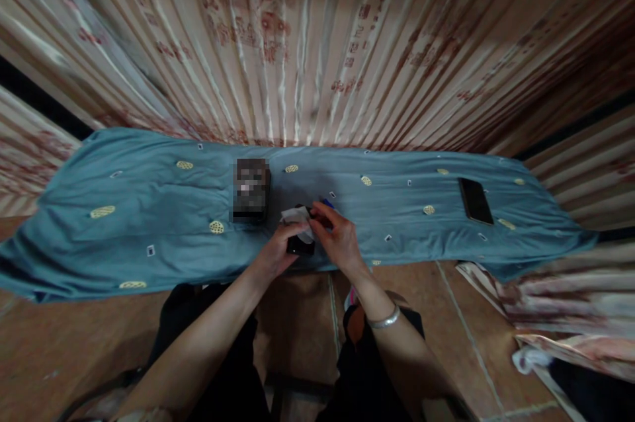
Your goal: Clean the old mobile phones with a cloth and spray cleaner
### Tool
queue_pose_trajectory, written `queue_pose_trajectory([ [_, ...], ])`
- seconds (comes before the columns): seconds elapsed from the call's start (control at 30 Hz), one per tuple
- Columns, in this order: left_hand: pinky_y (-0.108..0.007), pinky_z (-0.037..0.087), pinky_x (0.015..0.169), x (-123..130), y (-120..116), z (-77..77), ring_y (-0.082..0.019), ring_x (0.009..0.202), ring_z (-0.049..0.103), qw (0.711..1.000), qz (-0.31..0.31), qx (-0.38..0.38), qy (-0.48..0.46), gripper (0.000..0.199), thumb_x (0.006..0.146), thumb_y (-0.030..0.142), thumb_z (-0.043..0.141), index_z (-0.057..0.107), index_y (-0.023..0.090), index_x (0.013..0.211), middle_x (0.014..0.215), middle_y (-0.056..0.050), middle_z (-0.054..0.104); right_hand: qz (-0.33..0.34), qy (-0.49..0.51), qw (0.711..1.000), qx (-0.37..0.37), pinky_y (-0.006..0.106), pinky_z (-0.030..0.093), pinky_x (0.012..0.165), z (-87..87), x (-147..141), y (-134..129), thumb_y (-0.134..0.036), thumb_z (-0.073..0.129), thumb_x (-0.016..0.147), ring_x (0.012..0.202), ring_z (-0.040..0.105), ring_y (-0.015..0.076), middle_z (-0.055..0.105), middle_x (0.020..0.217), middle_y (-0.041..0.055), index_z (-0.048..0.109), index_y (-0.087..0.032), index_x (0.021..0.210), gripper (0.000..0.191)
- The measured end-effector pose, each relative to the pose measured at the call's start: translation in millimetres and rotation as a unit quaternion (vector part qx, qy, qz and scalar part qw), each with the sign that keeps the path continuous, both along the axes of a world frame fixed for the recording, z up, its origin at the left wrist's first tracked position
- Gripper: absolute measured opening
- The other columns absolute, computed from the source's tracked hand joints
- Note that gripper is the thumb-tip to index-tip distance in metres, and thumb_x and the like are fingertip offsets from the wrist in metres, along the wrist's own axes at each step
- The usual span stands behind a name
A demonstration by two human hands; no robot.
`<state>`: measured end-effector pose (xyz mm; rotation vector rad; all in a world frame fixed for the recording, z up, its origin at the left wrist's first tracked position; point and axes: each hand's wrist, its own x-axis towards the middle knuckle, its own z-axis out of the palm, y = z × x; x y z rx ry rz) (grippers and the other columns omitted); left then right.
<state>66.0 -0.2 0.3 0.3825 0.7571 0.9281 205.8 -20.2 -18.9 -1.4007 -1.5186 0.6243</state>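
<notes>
Both of my hands meet over the near edge of the cloth-covered table. My left hand (276,251) is closed round a small glossy black object (300,247), whose kind I cannot make out. A thin white piece like a tissue or cloth (296,215) lies over the top of it, under my left thumb. My right hand (338,235) has its fingers pinched together at the white piece's right edge. Just beyond the right fingers, a bit of something blue (327,203) shows, mostly hidden.
A dark box (251,187), its face pixelated, stands left of my hands. Far to the right lies a black phone (476,200). The teal patterned cloth (163,210) drapes over the table. Behind it hangs a pleated curtain (307,45); brown floor tiles (292,323) show below.
</notes>
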Motion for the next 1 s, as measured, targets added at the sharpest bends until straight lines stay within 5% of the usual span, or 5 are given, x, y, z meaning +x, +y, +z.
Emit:
queue_pose_trajectory([
  [0.2, -0.03, 0.052, 0.071, 0, -7, -2.9, -0.024, 0.08, 0.073, 0.999, -0.031, 0.016, 0.042, 0.039, 0.058, -0.002, 0.073, 0.076, 0.022, 0.088, 0.073, -0.001, 0.076, -0.028, -0.025, 0.999, 0.011, 0.034, 0.063, 0.084, -4.7, 6, 10, -0.023, 0.059, 0.089, 0.086, 0.075, 0.0192, 0.08, 0.104, 0.0062, 0.07, -0.021, 0.127, 0.039],
  [0.33, -0.031, 0.053, 0.07, -1, -9, -1.9, -0.022, 0.074, 0.071, 0.998, -0.049, 0.023, 0.029, 0.036, 0.057, 0.001, 0.071, 0.075, 0.019, 0.088, 0.077, -0.002, 0.076, -0.07, -0.128, 0.984, 0.1, 0.047, 0.057, 0.101, 2.1, 14, 8, -0.023, 0.05, 0.096, 0.113, 0.07, 0.0273, 0.075, 0.121, 0.016, 0.071, -0.014, 0.125, 0.037],
  [0.5, -0.023, 0.049, 0.061, -3, -6, 0.5, -0.014, 0.062, 0.063, 1.0, -0.017, 0.015, 0.017, 0.027, 0.056, 0.001, 0.073, 0.074, 0.015, 0.079, 0.071, -0.001, 0.073, 0.032, -0.188, 0.973, 0.132, 0.048, 0.053, 0.11, 11.8, 6, -4, -0.023, 0.042, 0.104, 0.124, 0.064, 0.0246, 0.072, 0.13, 0.0131, 0.065, -0.019, 0.136, 0.04],
  [0.6, -0.023, 0.052, 0.064, -6, -1, 2.8, -0.014, 0.064, 0.065, 0.999, 0.018, -0.031, -0.009, 0.004, 0.076, 0.018, 0.072, 0.074, 0.017, 0.08, 0.072, -0.001, 0.072, 0.084, -0.233, 0.962, 0.119, 0.047, 0.049, 0.116, 9.3, -4, -11, -0.024, 0.044, 0.104, 0.136, 0.056, 0.026, 0.064, 0.143, 0.016, 0.061, -0.014, 0.142, 0.043],
  [1.0, -0.031, 0.06, 0.077, -17, 4, 13.5, -0.024, 0.093, 0.076, 0.997, 0.022, -0.075, -0.028, 0.062, 0.098, 0.067, 0.037, 0.072, 0.015, 0.097, 0.088, -0.013, 0.078, 0.164, -0.265, 0.937, 0.16, 0.044, 0.049, 0.119, -4.2, -20, -30, -0.009, 0.043, 0.1, 0.14, 0.054, 0.0239, 0.065, 0.142, 0.0129, 0.062, -0.016, 0.141, 0.046],
])
